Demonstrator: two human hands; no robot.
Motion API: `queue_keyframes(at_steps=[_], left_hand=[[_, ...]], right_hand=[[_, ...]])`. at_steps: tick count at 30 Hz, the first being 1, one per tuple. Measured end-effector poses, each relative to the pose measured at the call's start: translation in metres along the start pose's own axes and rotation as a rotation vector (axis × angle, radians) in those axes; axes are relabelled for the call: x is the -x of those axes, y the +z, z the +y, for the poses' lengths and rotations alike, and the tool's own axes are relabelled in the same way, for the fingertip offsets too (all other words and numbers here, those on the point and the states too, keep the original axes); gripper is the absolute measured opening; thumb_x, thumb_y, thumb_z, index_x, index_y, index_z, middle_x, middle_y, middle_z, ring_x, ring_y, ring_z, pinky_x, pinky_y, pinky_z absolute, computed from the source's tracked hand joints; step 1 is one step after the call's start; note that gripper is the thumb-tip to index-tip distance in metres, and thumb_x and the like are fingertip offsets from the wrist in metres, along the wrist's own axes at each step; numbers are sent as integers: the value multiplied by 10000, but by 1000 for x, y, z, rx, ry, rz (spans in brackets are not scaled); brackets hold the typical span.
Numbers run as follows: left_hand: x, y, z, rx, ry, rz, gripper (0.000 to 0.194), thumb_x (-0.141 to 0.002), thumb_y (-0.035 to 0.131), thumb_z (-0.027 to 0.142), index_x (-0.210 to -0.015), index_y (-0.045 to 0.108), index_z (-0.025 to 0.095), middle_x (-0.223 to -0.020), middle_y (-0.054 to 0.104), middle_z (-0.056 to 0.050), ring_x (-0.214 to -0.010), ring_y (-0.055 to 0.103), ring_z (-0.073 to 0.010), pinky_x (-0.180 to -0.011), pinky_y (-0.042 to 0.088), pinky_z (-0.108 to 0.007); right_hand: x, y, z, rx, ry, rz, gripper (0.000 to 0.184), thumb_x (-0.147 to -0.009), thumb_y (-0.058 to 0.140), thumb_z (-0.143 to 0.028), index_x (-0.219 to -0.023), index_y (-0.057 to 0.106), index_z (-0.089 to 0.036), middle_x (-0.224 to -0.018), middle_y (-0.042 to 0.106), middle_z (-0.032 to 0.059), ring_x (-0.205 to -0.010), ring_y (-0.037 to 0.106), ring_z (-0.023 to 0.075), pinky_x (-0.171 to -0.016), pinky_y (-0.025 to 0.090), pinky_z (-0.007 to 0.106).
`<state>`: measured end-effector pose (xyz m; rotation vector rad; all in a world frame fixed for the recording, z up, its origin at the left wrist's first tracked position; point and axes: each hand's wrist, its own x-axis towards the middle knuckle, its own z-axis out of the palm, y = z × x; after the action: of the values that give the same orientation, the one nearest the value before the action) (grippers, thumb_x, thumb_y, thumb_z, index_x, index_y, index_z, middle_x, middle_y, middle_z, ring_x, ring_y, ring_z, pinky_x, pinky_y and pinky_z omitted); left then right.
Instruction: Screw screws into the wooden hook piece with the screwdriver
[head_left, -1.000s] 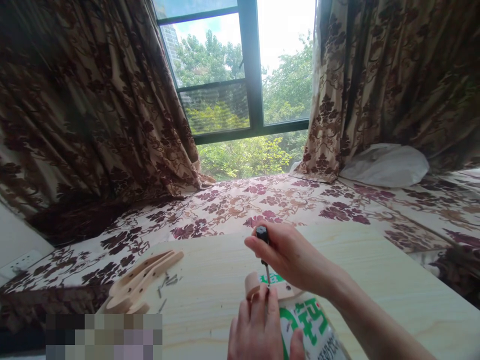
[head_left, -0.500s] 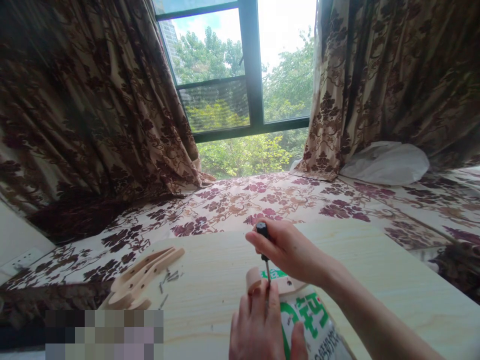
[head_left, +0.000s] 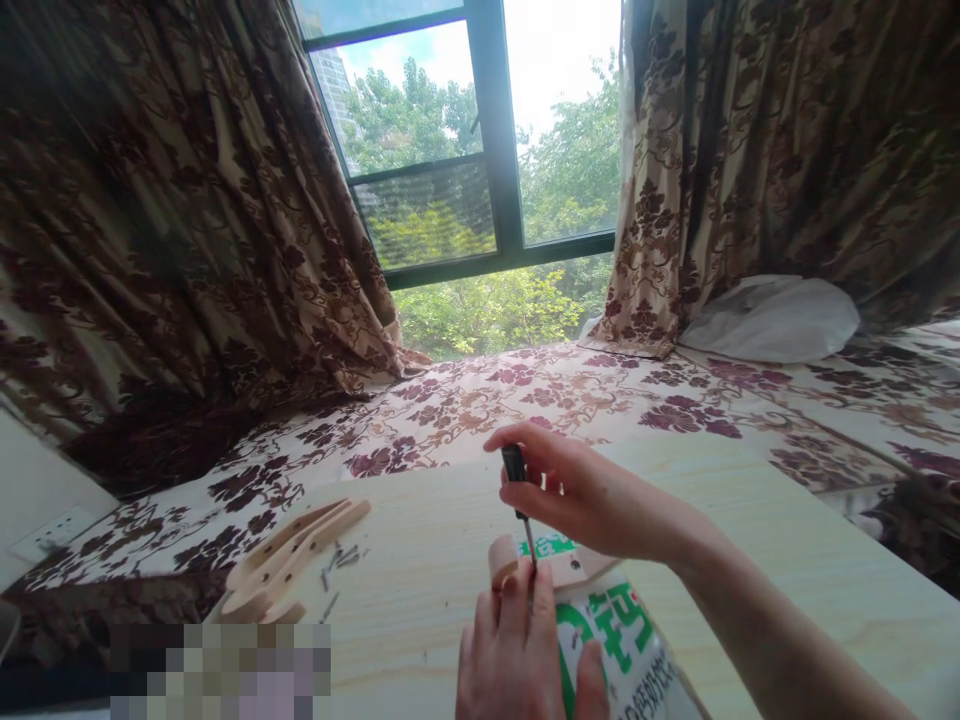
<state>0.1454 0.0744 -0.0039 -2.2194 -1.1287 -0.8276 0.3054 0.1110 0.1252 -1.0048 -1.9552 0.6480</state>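
Observation:
My right hand (head_left: 577,490) has its fingers loosely round the black handle of a screwdriver (head_left: 514,470). The thin shaft slants down to the fingertips of my left hand (head_left: 506,650), where its tip is hidden. With fingers bent forward, my left hand grips a light wooden piece (head_left: 502,562) with a rounded end. A flat wooden part with a dark hole (head_left: 575,565) extends to the right of it. Both lie over a white plastic packet (head_left: 615,630) with green printing. My left thumb rests apart on the packet.
Curved wooden pieces with holes (head_left: 292,560) lie at the left of the pale wooden board (head_left: 420,520). Several screws (head_left: 341,558) are scattered beside them. Beyond the board is a flowered cloth (head_left: 465,400), with a white plastic bag (head_left: 772,318) at the right.
My right hand's fingers have loosened and spread on the screwdriver handle, which leans slightly further left. My left hand stays on the wooden piece. The view has shifted slightly.

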Motion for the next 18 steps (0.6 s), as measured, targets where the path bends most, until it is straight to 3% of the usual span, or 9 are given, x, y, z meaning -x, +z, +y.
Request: queue_keyframes(at_steps=[3, 7, 12, 15, 18], left_hand=[[-1, 0, -1, -5, 3, 17, 433, -911, 374, 375, -1224, 563, 143, -1264, 607, -125, -1003, 620, -274, -703, 510, -359], [0, 1, -1, 8, 5, 11, 419, -893, 400, 357, -1223, 568, 160, -1250, 619, -101, -964, 629, -265, -671, 506, -348], [1, 2, -2, 9, -14, -11, 432, -856, 429, 325, -1238, 568, 181, -1227, 636, -84, -893, 636, -252, -673, 503, -351], [1, 2, -2, 20, -23, -13, 430, -860, 413, 332, -1230, 575, 184, -1218, 643, -71, -884, 632, -248, -678, 499, -348], [0, 2, 0, 16, -23, 12, 424, -895, 361, 340, -1212, 582, 164, -1202, 648, -80, -895, 625, -255, -692, 493, -359]], right_hand=[[-2, 2, 1, 26, -11, 7, 292, -883, 541, -223, -1174, 516, -216, -728, 546, -32, -625, 485, 109, -573, 382, 242], [-5, 5, 0, 110, 44, 98, 164, -823, 630, -280, -943, 561, -191, -674, 520, -41, -592, 436, 101, -537, 342, 238], [-1, 1, -7, 28, 52, -31, 98, -864, 559, -256, -899, 601, -174, -666, 552, -30, -602, 472, 100, -568, 378, 236], [-1, 0, -8, 68, 75, -1, 172, -848, 586, -286, -727, 568, -166, -628, 539, -24, -587, 462, 98, -554, 368, 236], [-3, 2, -6, 78, 97, 70, 260, -789, 666, -341, -674, 503, -176, -592, 512, -43, -545, 445, 84, -512, 341, 222]])
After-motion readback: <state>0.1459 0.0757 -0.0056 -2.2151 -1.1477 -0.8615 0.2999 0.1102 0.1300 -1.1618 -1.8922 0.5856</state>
